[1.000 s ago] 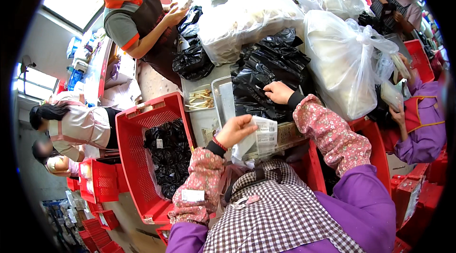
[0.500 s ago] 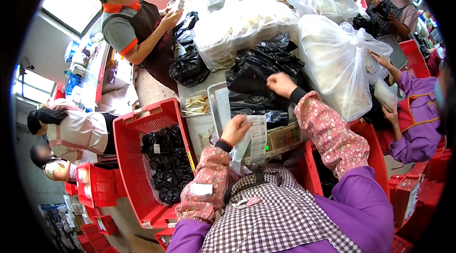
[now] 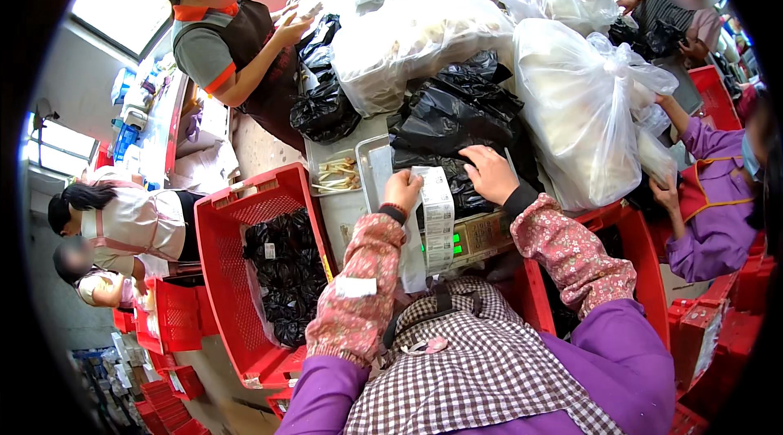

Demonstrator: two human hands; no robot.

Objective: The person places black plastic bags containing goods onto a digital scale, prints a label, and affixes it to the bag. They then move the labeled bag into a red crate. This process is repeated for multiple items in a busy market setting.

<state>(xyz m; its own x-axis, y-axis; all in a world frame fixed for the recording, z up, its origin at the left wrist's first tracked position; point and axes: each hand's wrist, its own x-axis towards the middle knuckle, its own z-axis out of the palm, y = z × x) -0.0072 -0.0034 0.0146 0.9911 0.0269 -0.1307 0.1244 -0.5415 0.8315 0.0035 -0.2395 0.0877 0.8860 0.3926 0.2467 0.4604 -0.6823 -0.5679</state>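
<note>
My left hand is closed on the upper end of a white strip of printed labels. The strip hangs down in front of a weighing scale whose display glows green. My right hand lies with its fingers outstretched at the near side of a pile of black plastic bags. Part of the scale is hidden behind the strip and the bags. Left of the pile, the edge of a metal tray shows.
At my left stands a red crate with black-bagged packs; another red crate is at my right. Large clear bags of pale goods crowd the table. Pale sticks lie by the tray. Several people work around.
My right hand has come nearer and its fingers have opened out over the black bags. My left hand has risen slightly with the label strip. More green shows on the scale's display.
</note>
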